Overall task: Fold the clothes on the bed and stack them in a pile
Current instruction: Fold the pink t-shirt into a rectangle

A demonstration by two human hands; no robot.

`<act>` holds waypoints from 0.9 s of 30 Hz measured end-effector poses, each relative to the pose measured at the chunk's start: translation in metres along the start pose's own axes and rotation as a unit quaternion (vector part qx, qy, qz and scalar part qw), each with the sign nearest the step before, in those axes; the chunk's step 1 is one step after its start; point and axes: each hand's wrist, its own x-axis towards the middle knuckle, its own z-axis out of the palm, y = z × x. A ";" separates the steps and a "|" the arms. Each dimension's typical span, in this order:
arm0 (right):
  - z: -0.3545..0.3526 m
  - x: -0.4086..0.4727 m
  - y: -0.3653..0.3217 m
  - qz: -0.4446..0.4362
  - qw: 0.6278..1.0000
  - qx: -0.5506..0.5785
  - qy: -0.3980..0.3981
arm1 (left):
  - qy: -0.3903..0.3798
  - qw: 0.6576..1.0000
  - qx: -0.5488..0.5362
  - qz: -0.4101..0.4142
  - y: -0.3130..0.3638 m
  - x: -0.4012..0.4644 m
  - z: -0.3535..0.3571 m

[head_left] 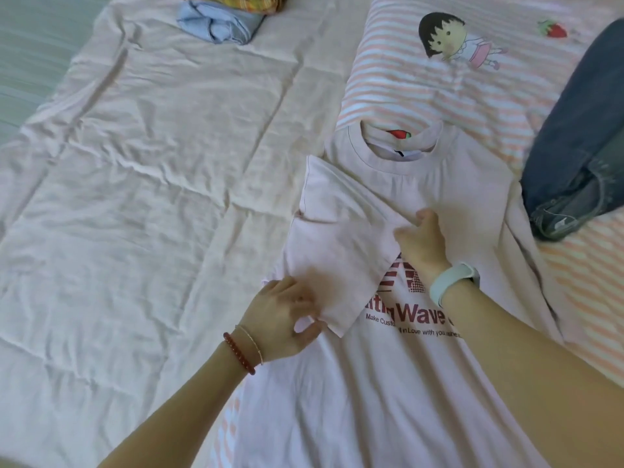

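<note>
Bed (141,170) rumpled, pale t-shirt (388,383) flat at 5 o'clock. Left hand (280,319) pinches folded-in sleeve (337,251) cuff; right hand (422,244) pinches sleeve edge mid-chest. Fabric light, limp, creases easily; take hold at hems. Jeans (580,146) at 3 o'clock, folded pile (219,25) at 12.

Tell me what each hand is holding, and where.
Both hold the T-shirt: left hand pinches the folded-in sleeve's hem, right hand grips that sleeve's upper edge.

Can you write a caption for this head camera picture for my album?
Both hands, left and right, fold a sleeve across a pale pink T-shirt on the bed.
</note>
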 end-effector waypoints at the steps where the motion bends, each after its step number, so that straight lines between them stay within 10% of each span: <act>1: 0.001 -0.003 0.006 0.001 1.000 -0.009 -0.005 | 0.015 0.999 -0.016 -0.033 -0.002 0.001 0.001; 3: 0.006 -0.010 0.016 -0.051 0.997 -0.049 0.023 | 0.083 0.972 -0.084 -0.202 -0.006 0.011 0.003; 6: 0.015 -0.013 0.009 -0.165 0.964 -0.188 0.094 | 0.071 0.800 -0.284 -0.524 -0.025 0.033 0.007; 8: 0.025 -0.004 -0.009 -0.253 0.938 -0.224 0.077 | 0.012 0.747 -0.342 -0.570 -0.035 0.040 0.017; 17: 0.092 0.061 -0.112 -0.260 0.918 -0.291 -0.061 | 0.151 0.815 -0.267 -0.492 -0.034 0.033 0.015; 21: 0.103 0.071 -0.129 -0.278 0.933 -0.226 -0.034 | 0.188 0.794 -0.261 -0.517 -0.037 0.027 0.015; 27: 0.100 0.072 -0.118 -0.302 0.929 -0.212 0.016 | 0.058 0.775 -0.184 -0.601 -0.043 0.040 0.019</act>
